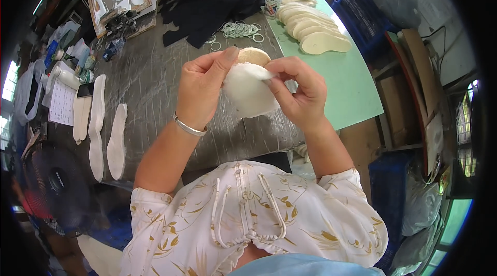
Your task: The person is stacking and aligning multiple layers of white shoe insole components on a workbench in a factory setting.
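Observation:
My left hand (204,87) pinches the left edge of a beige insole (253,56), thumb on top near its rounded far end. A soft white sheet (248,92) lies over the near part of this piece. The fingertips of my right hand (303,90) are pinched on the sheet's upper right edge. Both hands hold the piece above the dark table, just short of a heap of pale rings (240,30). What lies beneath the white sheet is hidden.
A row of overlapping cream insoles (323,42) lies on a green board (341,79) at right, beside a bottle (273,1). Black fabric (207,4) covers the far table. Long pale insoles (97,131) lie at left, near a fan (56,185). A blue crate (357,12) stands far right.

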